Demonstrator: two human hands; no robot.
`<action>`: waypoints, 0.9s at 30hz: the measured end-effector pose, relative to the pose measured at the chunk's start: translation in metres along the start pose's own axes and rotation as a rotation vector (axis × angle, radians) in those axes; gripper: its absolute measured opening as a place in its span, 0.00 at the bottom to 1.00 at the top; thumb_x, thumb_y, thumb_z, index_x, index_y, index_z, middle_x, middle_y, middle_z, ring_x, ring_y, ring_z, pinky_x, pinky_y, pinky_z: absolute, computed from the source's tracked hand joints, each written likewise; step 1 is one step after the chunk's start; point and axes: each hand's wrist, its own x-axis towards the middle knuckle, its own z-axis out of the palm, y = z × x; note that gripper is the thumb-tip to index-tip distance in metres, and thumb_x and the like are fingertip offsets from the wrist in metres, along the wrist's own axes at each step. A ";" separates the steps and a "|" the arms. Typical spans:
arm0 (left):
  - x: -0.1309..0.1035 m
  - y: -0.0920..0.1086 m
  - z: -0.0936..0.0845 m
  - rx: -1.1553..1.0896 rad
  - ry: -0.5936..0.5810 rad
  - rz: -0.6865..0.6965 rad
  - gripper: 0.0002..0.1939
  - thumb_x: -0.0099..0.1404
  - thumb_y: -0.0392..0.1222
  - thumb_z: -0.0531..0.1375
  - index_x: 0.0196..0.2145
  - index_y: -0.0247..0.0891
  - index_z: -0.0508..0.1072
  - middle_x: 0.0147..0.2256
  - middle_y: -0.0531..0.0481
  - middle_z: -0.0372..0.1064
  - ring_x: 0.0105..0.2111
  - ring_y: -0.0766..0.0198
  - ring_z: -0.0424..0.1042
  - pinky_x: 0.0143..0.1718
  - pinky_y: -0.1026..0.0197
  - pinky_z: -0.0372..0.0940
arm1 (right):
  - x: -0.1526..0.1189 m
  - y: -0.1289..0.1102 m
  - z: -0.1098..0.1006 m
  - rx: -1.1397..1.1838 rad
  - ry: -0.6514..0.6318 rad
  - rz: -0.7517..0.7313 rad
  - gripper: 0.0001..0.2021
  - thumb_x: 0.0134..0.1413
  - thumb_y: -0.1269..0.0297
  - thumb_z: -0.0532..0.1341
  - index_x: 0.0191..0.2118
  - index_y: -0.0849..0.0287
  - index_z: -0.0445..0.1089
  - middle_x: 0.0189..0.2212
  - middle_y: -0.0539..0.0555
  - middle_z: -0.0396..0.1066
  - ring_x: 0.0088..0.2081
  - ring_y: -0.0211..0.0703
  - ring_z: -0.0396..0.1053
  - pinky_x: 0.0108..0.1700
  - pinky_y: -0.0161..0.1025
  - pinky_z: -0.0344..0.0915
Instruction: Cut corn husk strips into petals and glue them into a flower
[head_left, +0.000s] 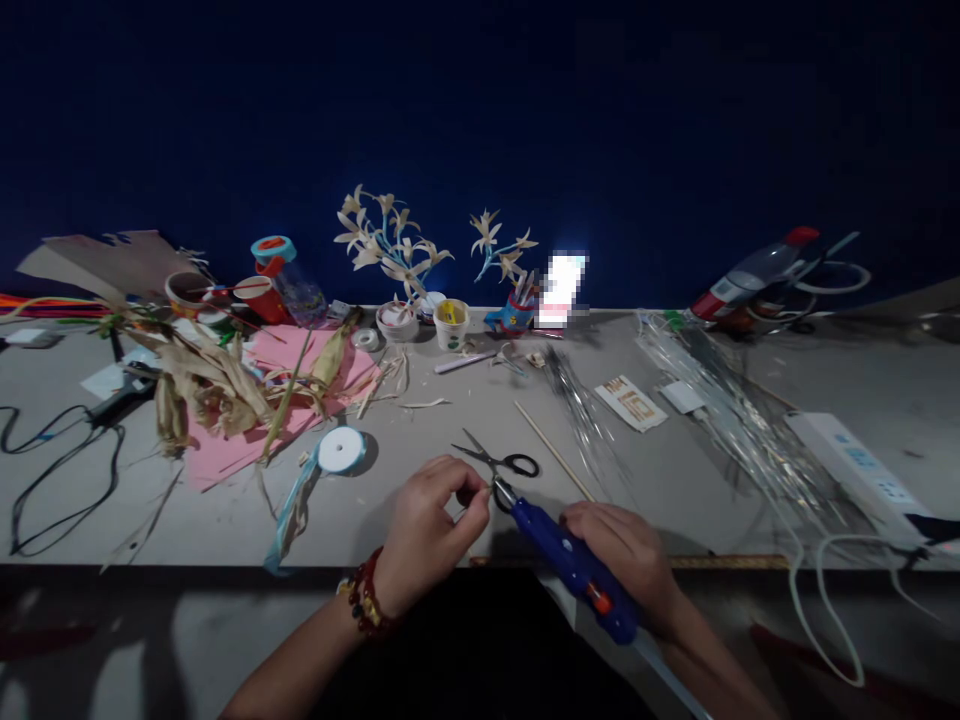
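Observation:
My right hand (626, 555) is wrapped round a blue glue gun (566, 560), whose metal nozzle points up and left. The nozzle meets the fingertips of my left hand (439, 510), which pinch something too small to make out. A beaded bracelet circles my left wrist. Just beyond the nozzle, black-handled scissors (517, 464) lie on the table with their blades apart. To their right rests a thin pale stick (555, 450). A roll of light blue ribbon (342, 450) is left of my left hand, its loose end hanging over the table's front edge.
Dried husks (217, 385) lie on pink sheets (214, 455) at the left. Pale husk flowers (390, 245) stand behind, near a small tub (452, 325) and a bright, pixelated screen (561, 290). Wires (585, 410), a power strip (862, 470) and a tilted bottle (754, 275) are at the right.

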 end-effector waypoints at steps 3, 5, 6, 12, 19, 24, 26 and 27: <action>0.000 0.000 -0.001 -0.006 0.006 -0.010 0.08 0.64 0.32 0.58 0.27 0.38 0.68 0.26 0.52 0.68 0.30 0.64 0.68 0.35 0.62 0.62 | 0.003 -0.001 -0.001 -0.030 0.001 -0.021 0.14 0.69 0.71 0.50 0.31 0.56 0.67 0.25 0.52 0.76 0.28 0.41 0.76 0.35 0.35 0.73; 0.000 0.000 -0.002 -0.011 0.012 -0.015 0.08 0.64 0.33 0.58 0.27 0.38 0.68 0.26 0.52 0.68 0.29 0.64 0.68 0.35 0.62 0.62 | 0.005 -0.001 -0.003 -0.035 0.007 -0.023 0.15 0.69 0.71 0.49 0.31 0.56 0.67 0.25 0.52 0.76 0.28 0.41 0.75 0.34 0.36 0.72; 0.000 0.000 -0.002 -0.012 0.013 -0.019 0.08 0.64 0.33 0.58 0.27 0.38 0.68 0.26 0.52 0.68 0.29 0.64 0.68 0.35 0.62 0.62 | 0.006 0.000 -0.004 -0.029 0.006 -0.017 0.15 0.68 0.72 0.49 0.32 0.56 0.67 0.25 0.52 0.76 0.27 0.41 0.75 0.34 0.36 0.72; 0.000 -0.005 -0.002 -0.038 -0.004 -0.032 0.08 0.65 0.34 0.57 0.27 0.38 0.67 0.27 0.52 0.68 0.30 0.65 0.69 0.35 0.63 0.62 | -0.007 0.008 0.003 -0.065 -0.037 0.031 0.14 0.68 0.72 0.49 0.33 0.56 0.68 0.28 0.53 0.77 0.31 0.42 0.76 0.37 0.36 0.72; -0.004 -0.038 -0.025 -0.209 0.153 -0.188 0.08 0.66 0.42 0.61 0.30 0.40 0.69 0.32 0.52 0.70 0.37 0.62 0.71 0.39 0.64 0.64 | -0.038 0.060 -0.013 -0.406 -0.215 0.417 0.08 0.57 0.69 0.57 0.42 0.59 0.71 0.36 0.59 0.78 0.33 0.48 0.75 0.35 0.39 0.69; -0.011 -0.051 -0.037 -0.288 0.268 -0.328 0.10 0.67 0.46 0.62 0.31 0.40 0.69 0.32 0.53 0.67 0.38 0.62 0.70 0.39 0.66 0.63 | -0.057 0.108 -0.032 -0.619 -0.345 0.774 0.12 0.54 0.68 0.61 0.46 0.59 0.66 0.44 0.60 0.73 0.34 0.48 0.74 0.28 0.37 0.62; -0.012 -0.050 -0.034 -0.294 0.252 -0.325 0.10 0.67 0.47 0.61 0.31 0.40 0.70 0.32 0.52 0.68 0.39 0.61 0.70 0.41 0.65 0.63 | -0.064 0.125 -0.033 -0.612 -0.424 0.805 0.13 0.55 0.67 0.61 0.46 0.58 0.66 0.46 0.60 0.72 0.39 0.50 0.74 0.31 0.37 0.63; -0.012 -0.048 -0.032 -0.291 0.237 -0.315 0.11 0.67 0.47 0.61 0.30 0.39 0.70 0.32 0.51 0.68 0.39 0.61 0.70 0.41 0.64 0.64 | -0.067 0.133 -0.034 -0.593 -0.438 0.797 0.13 0.54 0.67 0.62 0.46 0.58 0.66 0.46 0.59 0.71 0.40 0.51 0.74 0.33 0.38 0.64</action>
